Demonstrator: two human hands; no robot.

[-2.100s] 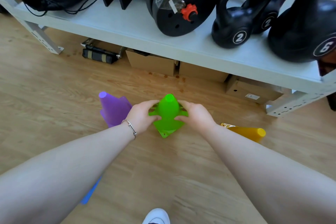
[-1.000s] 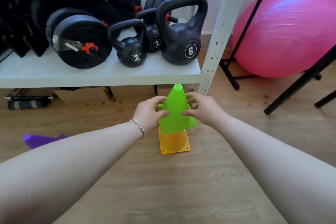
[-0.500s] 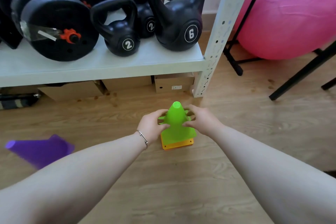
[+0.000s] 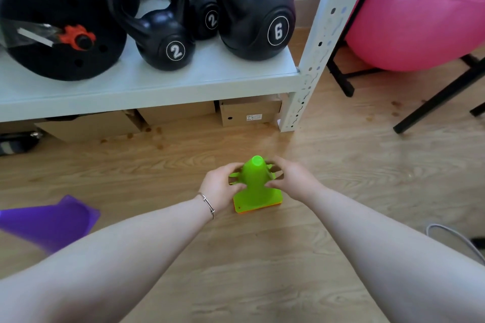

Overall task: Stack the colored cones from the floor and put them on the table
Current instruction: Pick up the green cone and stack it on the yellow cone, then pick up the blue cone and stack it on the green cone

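A green cone point(image 4: 256, 186) is standing upright on the wooden floor point(image 4: 262, 270), near the middle of the view. It is sitting over an orange cone point(image 4: 258, 209), of which only a thin edge of the square base is peeking out underneath, so the 2 cones are looking fully nested. Both hands are clamping the green cone's narrow upper part: the left hand point(image 4: 219, 187) is pressing from the left side, wearing a thin bracelet point(image 4: 207, 204) at the wrist, and the right hand point(image 4: 292, 181) is pressing from the right. This even, 2-sided grip is probably keeping the cone straight while it is seating on the one below, and it would also suit lifting the pair together.

A purple cone point(image 4: 49, 220) is lying on its side at the left, well apart from the stack, waiting to be gathered.

Farther away, a white metal shelf point(image 4: 183, 84) is carrying black weights: a weight plate point(image 4: 52, 21) at the left, then 2 kettlebells marked 2 point(image 4: 165, 34) and, at the right, 1 marked 6 point(image 4: 257, 13). Under the shelf, cardboard boxes point(image 4: 249, 113) are sitting on the floor; I cannot tell what is in them. At the far right, a large pink exercise ball point(image 4: 420, 8) is resting behind black stand legs point(image 4: 433, 102). No table is showing here.
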